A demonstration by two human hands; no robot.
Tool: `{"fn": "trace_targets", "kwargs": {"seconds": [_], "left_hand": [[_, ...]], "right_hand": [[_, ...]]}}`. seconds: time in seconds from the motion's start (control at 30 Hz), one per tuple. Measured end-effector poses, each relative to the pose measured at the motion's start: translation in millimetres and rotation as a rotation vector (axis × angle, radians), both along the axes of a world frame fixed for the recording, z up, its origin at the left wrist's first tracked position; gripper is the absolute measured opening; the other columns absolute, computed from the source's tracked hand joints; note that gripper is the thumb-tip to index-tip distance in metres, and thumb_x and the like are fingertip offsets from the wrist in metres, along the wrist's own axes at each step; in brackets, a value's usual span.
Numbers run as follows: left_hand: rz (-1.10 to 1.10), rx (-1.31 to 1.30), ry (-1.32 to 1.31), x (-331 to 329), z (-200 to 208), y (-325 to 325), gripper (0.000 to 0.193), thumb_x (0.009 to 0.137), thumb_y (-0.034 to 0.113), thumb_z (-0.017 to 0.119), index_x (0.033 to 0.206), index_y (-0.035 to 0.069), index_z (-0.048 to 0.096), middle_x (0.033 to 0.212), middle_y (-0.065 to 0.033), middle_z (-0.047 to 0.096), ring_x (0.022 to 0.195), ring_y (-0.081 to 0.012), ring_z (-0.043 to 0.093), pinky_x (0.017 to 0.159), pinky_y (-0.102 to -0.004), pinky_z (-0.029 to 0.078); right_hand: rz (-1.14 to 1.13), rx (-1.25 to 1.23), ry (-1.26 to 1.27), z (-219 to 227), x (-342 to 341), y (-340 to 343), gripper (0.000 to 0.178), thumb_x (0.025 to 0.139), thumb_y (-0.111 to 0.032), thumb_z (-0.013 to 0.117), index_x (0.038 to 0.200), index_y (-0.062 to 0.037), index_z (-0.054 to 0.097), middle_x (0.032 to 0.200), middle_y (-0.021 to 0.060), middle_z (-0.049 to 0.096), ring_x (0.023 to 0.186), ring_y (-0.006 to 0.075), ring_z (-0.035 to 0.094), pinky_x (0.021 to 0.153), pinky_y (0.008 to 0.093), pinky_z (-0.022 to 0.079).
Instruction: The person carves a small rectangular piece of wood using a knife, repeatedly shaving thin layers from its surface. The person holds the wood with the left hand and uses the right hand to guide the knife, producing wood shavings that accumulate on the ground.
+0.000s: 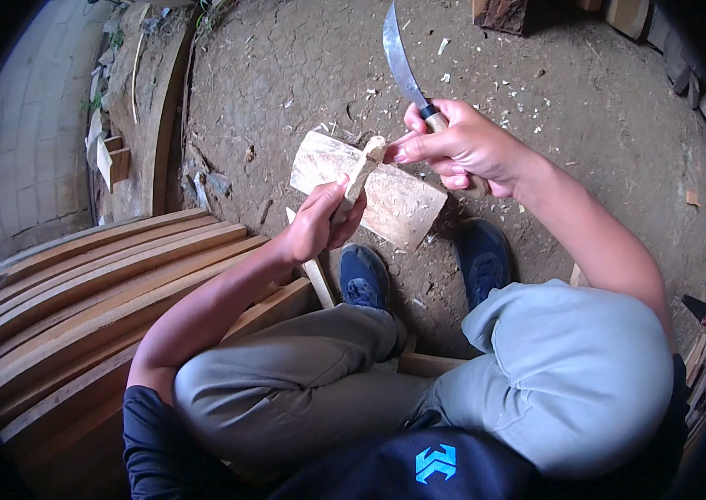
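Observation:
My left hand is closed round the lower part of a small carved piece of pale wood, whose rounded, notched end points up and away from me. In my right hand is a knife with a curved blade and a wooden handle; the blade points away and slightly left, apart from the wood. A finger of the right hand reaches close to the notched end; whether it touches I cannot tell. Below both hands a pale wooden block lies on the dirt floor, partly hidden by the carved piece.
Long planks are stacked at my left. My shoes stand near the block. Wood shavings are scattered over the dirt floor. A dark-faced wood block lies at the far side, and more wood pieces line the right edge.

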State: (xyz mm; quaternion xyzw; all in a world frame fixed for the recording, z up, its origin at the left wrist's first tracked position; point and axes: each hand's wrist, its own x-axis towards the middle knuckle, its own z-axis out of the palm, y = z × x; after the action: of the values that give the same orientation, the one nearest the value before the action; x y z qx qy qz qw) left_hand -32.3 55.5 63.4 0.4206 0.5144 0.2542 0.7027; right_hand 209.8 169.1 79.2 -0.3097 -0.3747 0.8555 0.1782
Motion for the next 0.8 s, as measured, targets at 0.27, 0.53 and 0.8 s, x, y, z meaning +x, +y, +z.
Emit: {"fn": "trace_targets", "kwargs": {"seconds": [0.27,0.53,0.8], "left_hand": [[0.005,-0.305,-0.219,-12.4,-13.4,-3.1,0.054,0.1,0.061,0.028,0.083,0.013,0.044,0.055,0.0049,0.034,0.042,-0.0065,0.028,0.037,-0.0234,0.022],[-0.138,-0.35,0.04,6.3,3.8,-4.4,0.044,0.103,0.051,0.038,0.08,0.013,0.039,0.058,0.004,0.034,0.04,-0.0065,0.036,0.032,-0.0242,0.037],[-0.253,-0.304,0.245,7.4,0.6,-6.6,0.048,0.104,0.045,0.039,0.075,0.007,0.045,0.055,-0.002,0.045,0.038,-0.013,0.048,0.033,-0.0287,0.04]], "right_hand": [[0.009,0.069,-0.067,-9.5,-6.1,-7.1,0.031,0.085,-0.008,0.073,0.088,-0.0102,0.042,0.068,0.0017,0.057,0.044,0.0007,0.041,0.034,0.0183,0.034],[-0.039,0.215,-0.269,-29.1,-14.5,-20.6,0.035,0.088,-0.018,0.073,0.087,-0.0122,0.039,0.083,0.0114,0.07,0.04,0.0,0.037,0.035,0.0184,0.033],[-0.043,0.265,-0.258,-62.1,-15.8,-32.0,0.022,0.087,-0.015,0.066,0.085,-0.0064,0.045,0.081,0.0115,0.069,0.043,0.0066,0.046,0.036,0.0243,0.037]]}}
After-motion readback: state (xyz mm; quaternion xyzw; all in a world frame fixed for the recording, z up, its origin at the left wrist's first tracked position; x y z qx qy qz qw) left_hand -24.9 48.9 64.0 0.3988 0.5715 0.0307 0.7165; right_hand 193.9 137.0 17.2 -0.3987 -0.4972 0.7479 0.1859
